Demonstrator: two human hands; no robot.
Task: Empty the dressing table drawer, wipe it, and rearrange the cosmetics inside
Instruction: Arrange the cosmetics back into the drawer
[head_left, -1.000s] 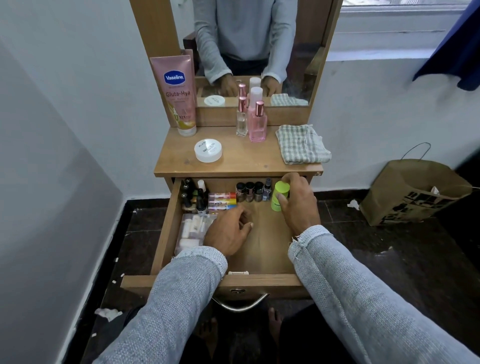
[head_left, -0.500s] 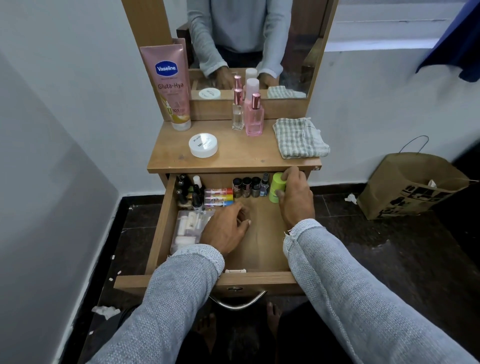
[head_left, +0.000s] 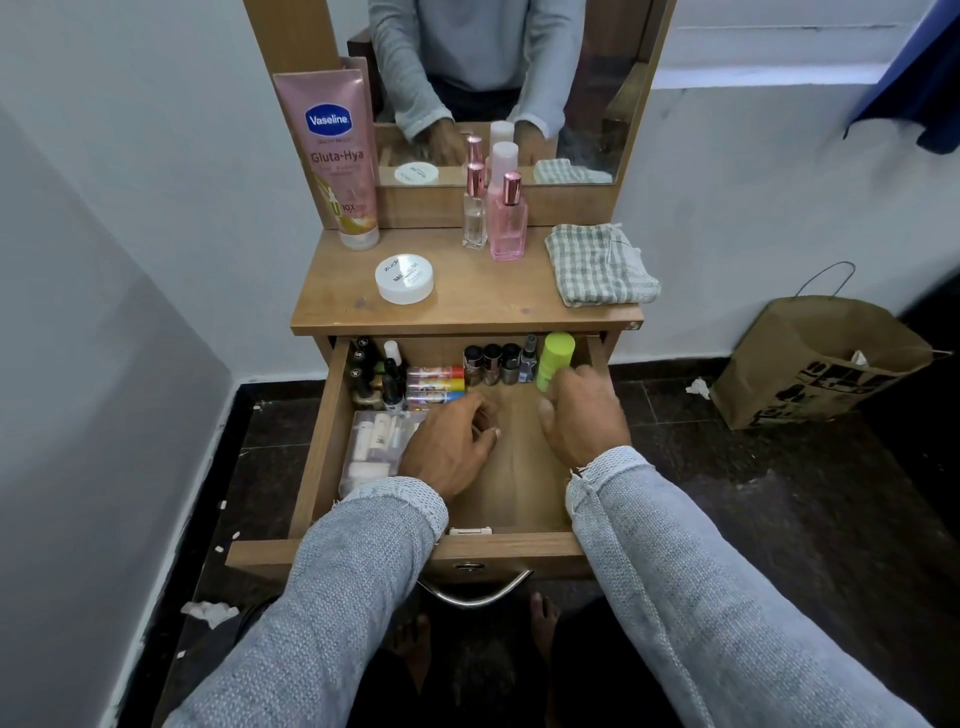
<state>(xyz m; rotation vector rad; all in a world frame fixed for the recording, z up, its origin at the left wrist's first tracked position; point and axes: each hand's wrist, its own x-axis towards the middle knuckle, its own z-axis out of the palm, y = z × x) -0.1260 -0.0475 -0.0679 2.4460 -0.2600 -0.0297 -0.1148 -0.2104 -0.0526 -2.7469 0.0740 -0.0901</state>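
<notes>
The wooden drawer (head_left: 317, 457) is pulled out under the dressing table top (head_left: 467, 306). A green bottle (head_left: 555, 358) stands upright at its back right, beside a row of small dark nail polish bottles (head_left: 498, 364). My right hand (head_left: 584, 415) sits just in front of the green bottle, fingers loosely curled at its base and no longer wrapped round it. Over the bare drawer floor my left hand (head_left: 449, 444) rests with relaxed fingers, holding nothing. Coloured lip balm tubes (head_left: 434, 383), dark bottles (head_left: 371, 374) and a clear pouch (head_left: 374, 447) fill the left side.
On the table top stand a pink Vaseline tube (head_left: 343, 156), a white jar (head_left: 405, 278), two perfume bottles (head_left: 496, 213) and a folded checked cloth (head_left: 600, 265). A brown paper bag (head_left: 815, 358) is on the floor at right. Paper scraps lie on the dark floor.
My right hand set the green bottle down at the drawer's back right beside the nail polishes and slid back off it. My left hand stayed in the drawer.
</notes>
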